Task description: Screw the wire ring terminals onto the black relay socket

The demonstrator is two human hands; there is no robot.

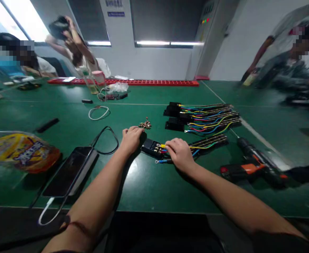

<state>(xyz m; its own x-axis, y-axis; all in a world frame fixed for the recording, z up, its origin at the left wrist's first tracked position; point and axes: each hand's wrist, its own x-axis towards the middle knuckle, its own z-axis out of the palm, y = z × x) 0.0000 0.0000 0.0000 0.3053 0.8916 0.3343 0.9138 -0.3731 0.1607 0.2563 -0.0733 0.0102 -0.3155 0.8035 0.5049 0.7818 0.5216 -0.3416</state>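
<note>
A black terminal block [152,148] lies on the green table with brass-coloured contacts showing. My right hand [180,154] pinches a yellow wire [163,146] by its insulated end, right at those contacts. Other wires run right from under this hand, including a blue wire [162,161] whose ring lug rests loose in front of the block. By the block's left end is my left hand [132,140], its fingers curled and their tips hidden; whether they grip anything does not show. Just beyond them sits a small pile of brass-coloured screws [145,124].
Several wired black blocks [174,124] lie behind my right hand. A power drill [257,163] rests at right, its bit pointing away. At left are a phone [68,172] with a white cable, a black cable [117,140] and a snack bag [22,151]. Other people sit around the table.
</note>
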